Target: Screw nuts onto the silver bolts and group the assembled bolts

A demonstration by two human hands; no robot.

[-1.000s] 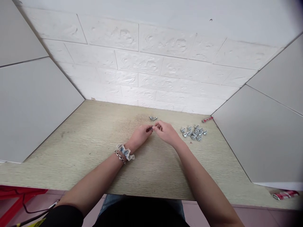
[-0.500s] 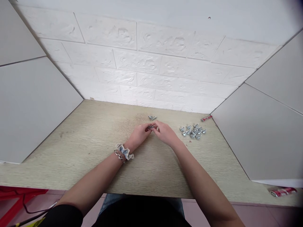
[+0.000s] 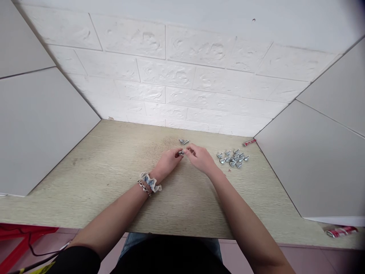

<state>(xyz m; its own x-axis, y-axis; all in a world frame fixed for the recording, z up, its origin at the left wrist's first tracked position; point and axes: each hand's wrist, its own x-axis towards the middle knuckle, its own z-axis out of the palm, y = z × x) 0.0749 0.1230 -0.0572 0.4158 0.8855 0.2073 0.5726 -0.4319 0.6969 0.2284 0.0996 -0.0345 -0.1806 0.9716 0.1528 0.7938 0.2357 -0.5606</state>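
Note:
Just left of my right fingertips, a small silvery metal bolt (image 3: 181,153) shows between my two hands above the table. My left hand (image 3: 168,161) is closed around its left end, thumb and fingers pinched together. At the other end, the curled fingers and thumb of my right hand (image 3: 199,158) grip the bolt's tip. My fingers partly hide the bolt. Right behind my hands lie a couple of loose bolts (image 3: 184,141). To the right of my right hand, several bolts with wide washers (image 3: 234,159) form a loose pile.
The wooden table (image 3: 94,171) meets a white brick-patterned wall (image 3: 179,76), with grey panels (image 3: 48,129) at the sides. One red cylinder (image 3: 249,142) lies in the back right corner, another red cylinder (image 3: 341,231) near the front right edge. Reddish specks mark the table behind my left hand.
My right fingers have shifted slightly right and loosened a little, so more of the bolt shows. My left hand keeps its place, and the pile is unchanged.

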